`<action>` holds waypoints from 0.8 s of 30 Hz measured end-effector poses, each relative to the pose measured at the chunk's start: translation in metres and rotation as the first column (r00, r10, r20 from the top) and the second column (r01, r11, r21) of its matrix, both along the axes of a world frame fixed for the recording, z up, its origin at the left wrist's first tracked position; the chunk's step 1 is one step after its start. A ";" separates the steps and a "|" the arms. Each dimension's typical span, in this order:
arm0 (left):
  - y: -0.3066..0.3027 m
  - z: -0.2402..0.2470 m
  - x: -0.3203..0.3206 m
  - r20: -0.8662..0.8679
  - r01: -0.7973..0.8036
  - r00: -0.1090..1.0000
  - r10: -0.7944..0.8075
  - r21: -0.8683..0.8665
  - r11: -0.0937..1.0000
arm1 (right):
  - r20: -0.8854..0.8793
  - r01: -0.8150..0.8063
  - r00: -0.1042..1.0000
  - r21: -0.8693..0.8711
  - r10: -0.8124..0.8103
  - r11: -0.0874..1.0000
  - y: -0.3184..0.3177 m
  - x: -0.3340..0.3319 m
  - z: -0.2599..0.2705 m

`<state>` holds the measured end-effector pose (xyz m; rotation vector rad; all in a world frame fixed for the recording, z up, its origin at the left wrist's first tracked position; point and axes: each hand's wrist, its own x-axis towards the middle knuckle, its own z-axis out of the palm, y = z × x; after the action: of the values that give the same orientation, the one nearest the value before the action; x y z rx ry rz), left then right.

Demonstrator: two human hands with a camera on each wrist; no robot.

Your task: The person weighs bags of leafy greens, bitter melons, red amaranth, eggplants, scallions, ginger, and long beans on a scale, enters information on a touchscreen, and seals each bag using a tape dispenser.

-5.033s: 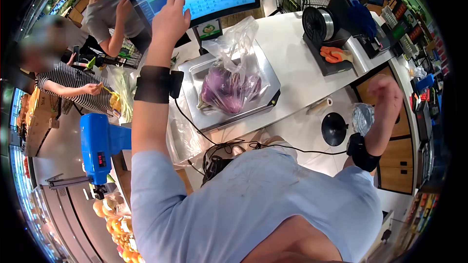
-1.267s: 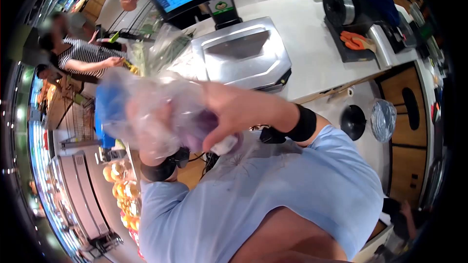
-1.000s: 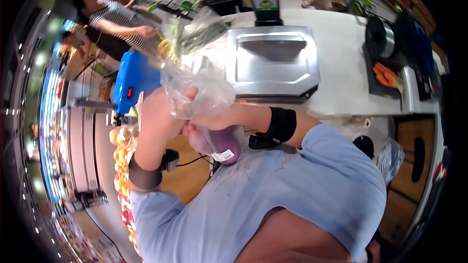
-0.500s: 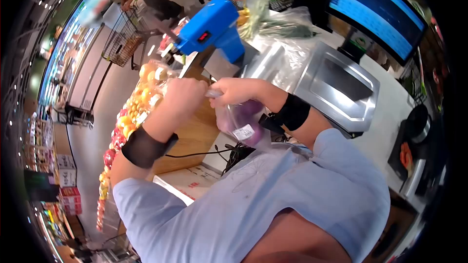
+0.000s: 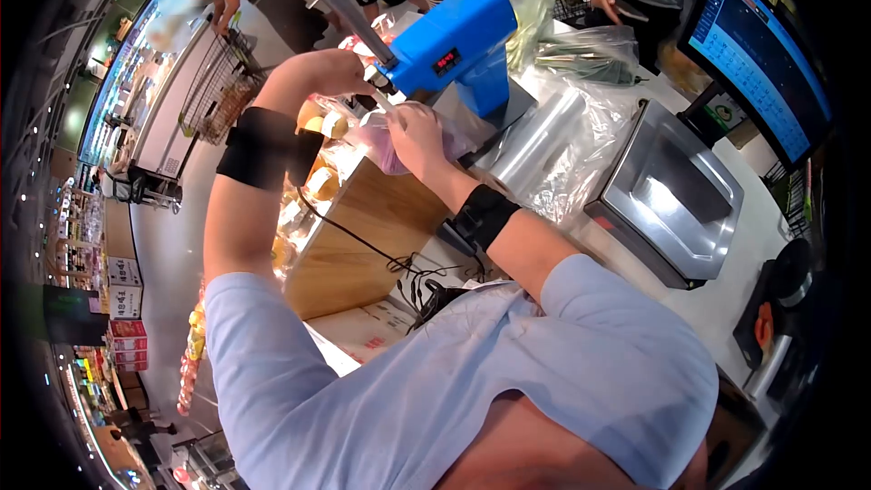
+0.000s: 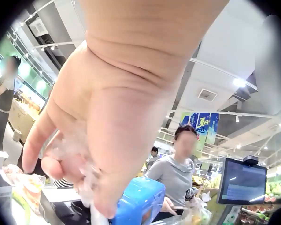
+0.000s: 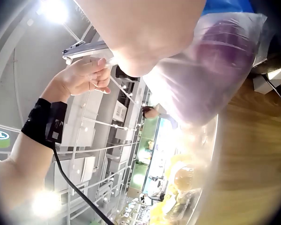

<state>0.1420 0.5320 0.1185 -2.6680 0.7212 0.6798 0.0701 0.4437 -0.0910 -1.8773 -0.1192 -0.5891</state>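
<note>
A clear plastic bag of purple eggplants [image 5: 388, 160] is up beside a blue machine [image 5: 458, 41] with a red digital display. My right hand [image 5: 419, 141] grips the bag just below its gathered neck. Out past it, my left hand [image 5: 336, 73] pinches the bag's twisted end, which is drawn taut between the two hands at the machine's near end. Crumpled film [image 6: 86, 180] shows between the left fingers in the left wrist view. In the right wrist view the bag [image 7: 225, 51] hangs under the right hand [image 7: 145, 37], over a wooden panel.
A steel weighing scale [image 5: 671, 200] and a touchscreen [image 5: 758, 59] stand to the right. Loose clear bags [image 5: 567, 145] and bagged greens [image 5: 590, 54] lie on the counter. Packed fruit [image 5: 322, 181] sits left of the wooden panel [image 5: 363, 236]. A wrist-camera cable [image 5: 349, 234] trails below. People stand beyond the counter.
The bag of eggplants has gone from the scale into both hands and over to the blue machine. My left hand has left the touchscreen. The view has swung left.
</note>
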 end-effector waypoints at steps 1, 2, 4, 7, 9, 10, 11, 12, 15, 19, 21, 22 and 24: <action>0.004 -0.004 0.007 0.029 0.010 1.000 -0.010 -0.020 1.000 | 0.004 0.038 0.999 -0.050 -0.038 0.998 0.004 0.005 -0.004; 0.007 -0.006 0.011 0.060 0.021 0.998 -0.019 -0.041 0.999 | 0.012 0.077 0.997 -0.100 -0.076 0.992 0.007 0.009 -0.004; 0.013 -0.010 0.019 0.059 0.008 0.998 -0.002 -0.101 0.995 | -0.023 0.051 0.998 -0.118 -0.055 0.992 0.009 0.017 -0.004; 0.020 -0.015 0.025 -0.060 -0.094 0.995 0.083 -0.221 0.971 | -0.023 0.045 0.998 -0.190 -0.051 0.981 0.015 0.027 -0.013; 0.029 -0.021 0.027 -0.126 -0.198 0.979 0.162 -0.368 0.908 | 0.046 0.087 0.996 -0.277 -0.077 0.957 0.018 0.032 -0.014; 0.033 -0.022 0.030 -0.151 -0.211 0.975 0.161 -0.422 0.882 | 0.048 0.089 0.996 -0.274 -0.079 0.958 0.020 0.036 -0.014; 0.035 -0.023 0.033 -0.153 -0.210 0.975 0.160 -0.418 0.884 | 0.011 0.068 0.998 -0.334 -0.068 0.940 0.021 0.037 -0.013; 0.036 -0.025 0.037 -0.204 -0.252 0.963 0.178 -0.439 0.862 | -0.027 0.044 0.998 -0.392 -0.059 0.919 0.023 0.039 -0.013; 0.036 -0.026 0.040 -0.303 -0.365 0.922 0.243 -0.463 0.808 | -0.104 -0.005 0.994 -0.371 -0.036 0.929 0.023 0.044 -0.011; 0.036 -0.025 0.038 -0.379 -0.468 0.874 0.303 -0.494 0.732 | -0.255 -0.110 0.967 -0.384 0.009 0.917 0.016 0.047 0.004; 0.038 -0.026 0.039 -0.399 -0.484 0.865 0.305 -0.496 0.721 | -0.299 -0.161 0.954 -0.553 -0.014 0.818 0.015 0.045 0.003; 0.044 -0.031 0.044 -0.429 -0.499 0.853 0.297 -0.509 0.701 | -0.289 -0.151 0.957 -0.556 -0.019 0.818 0.014 0.041 0.000; 0.034 -0.024 0.029 -0.113 -0.150 0.987 0.113 -0.406 0.901 | 0.118 0.094 0.992 -0.468 -0.043 0.879 0.009 0.028 -0.007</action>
<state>0.1706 0.5660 0.0949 -3.1158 0.7875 0.7527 0.0980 0.4525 -0.0983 -2.3330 -0.2886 -0.7575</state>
